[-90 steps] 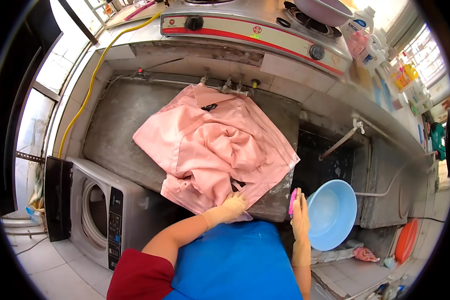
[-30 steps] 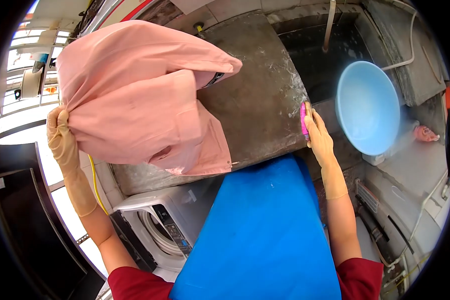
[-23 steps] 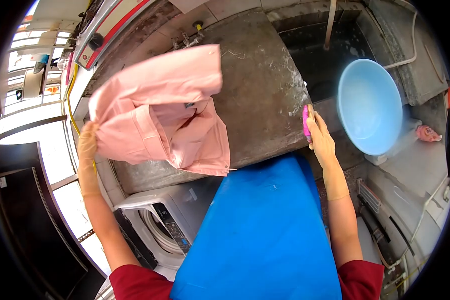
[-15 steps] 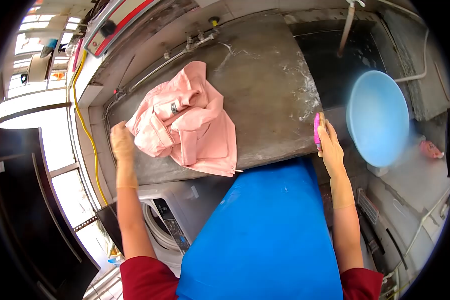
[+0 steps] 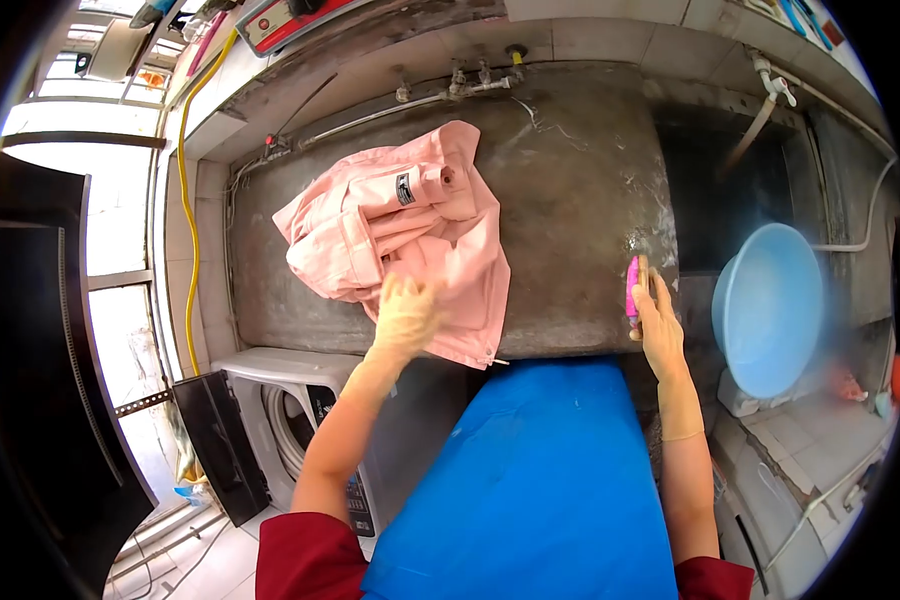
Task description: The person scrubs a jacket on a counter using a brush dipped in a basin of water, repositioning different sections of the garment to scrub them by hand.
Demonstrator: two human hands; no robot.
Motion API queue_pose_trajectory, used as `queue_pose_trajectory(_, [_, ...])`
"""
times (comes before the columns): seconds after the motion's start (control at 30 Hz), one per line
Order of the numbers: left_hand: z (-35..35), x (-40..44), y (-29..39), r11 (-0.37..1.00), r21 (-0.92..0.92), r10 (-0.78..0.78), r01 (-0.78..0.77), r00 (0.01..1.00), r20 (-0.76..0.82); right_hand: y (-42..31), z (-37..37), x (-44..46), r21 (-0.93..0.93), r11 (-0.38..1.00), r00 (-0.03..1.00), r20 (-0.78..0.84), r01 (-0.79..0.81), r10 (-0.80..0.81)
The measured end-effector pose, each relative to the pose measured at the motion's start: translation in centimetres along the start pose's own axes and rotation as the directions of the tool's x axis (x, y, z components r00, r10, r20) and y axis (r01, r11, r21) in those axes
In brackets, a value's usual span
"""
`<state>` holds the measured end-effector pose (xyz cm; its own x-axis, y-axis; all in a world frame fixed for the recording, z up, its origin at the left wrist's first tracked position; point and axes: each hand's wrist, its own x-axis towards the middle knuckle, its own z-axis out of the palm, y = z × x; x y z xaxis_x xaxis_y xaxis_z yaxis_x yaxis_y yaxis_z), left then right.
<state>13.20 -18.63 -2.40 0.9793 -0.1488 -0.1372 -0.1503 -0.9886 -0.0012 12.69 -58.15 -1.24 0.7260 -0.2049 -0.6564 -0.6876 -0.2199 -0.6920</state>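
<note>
A pink garment [image 5: 400, 230] lies crumpled on the left part of the grey stone counter [image 5: 580, 190], a dark label facing up. My left hand [image 5: 407, 315], in a pale glove, is over the garment's lower edge; motion smears its fingers, and whether it touches the cloth is unclear. At the counter's right front edge, my right hand [image 5: 658, 325], also gloved, grips a brush [image 5: 634, 290] with a pink side and a wooden-looking back. Wet whitish marks show on the counter near the brush.
Right of my right hand stands a light blue basin [image 5: 770, 310]. Behind it is a dark sink [image 5: 725, 200] with a tap [image 5: 778, 88]. Metal taps [image 5: 460, 85] line the counter's back. A washing machine [image 5: 300, 400] stands below at left, beside a yellow hose [image 5: 187, 220].
The garment was spread out, then lifted leftward, and now lies bunched on the counter. My left hand let it go at the left and has moved right, over its lower edge.
</note>
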Motion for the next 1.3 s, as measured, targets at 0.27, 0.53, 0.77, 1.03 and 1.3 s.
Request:
queue_pose_trajectory(0.27, [-2.1, 8.6, 0.1, 0.965, -0.237, 0.048, -0.111, 0.965, -0.258, -0.4, 1.7, -0.5, -0.001, 0.999, 0.999, 0.008, -0.034, 0.034])
queue_pose_trajectory(0.53, [-3.3, 19.7, -8.2, 0.872, -0.488, -0.048, -0.036, 0.986, -0.157, -1.1, 2.2, -0.1, 0.018, 0.999, 0.999, 0.006, -0.042, 0.042])
queue_pose_trajectory(0.77, [-15.2, 13.1, -16.4, 0.714, -0.686, -0.515, 0.14, 0.769, -0.379, -0.9, 2.1, 2.2, 0.006, 0.994, 0.994, 0.032, -0.108, 0.108])
queue_pose_trajectory(1.03, [-14.6, 11.1, -18.7, 0.566, -0.791, -0.641, 0.231, 0.727, -0.247, 2.9, 3.9, 9.4, -0.44, 0.801, 0.878, -0.055, 0.407, -0.476])
queue_pose_trajectory(1.3, [-11.5, 15.1, -18.9, 0.918, 0.187, -0.311, 0.348, 0.929, -0.203, 3.2, 6.8, 10.3, -0.449, 0.826, 0.918, -0.03, 0.34, -0.394])
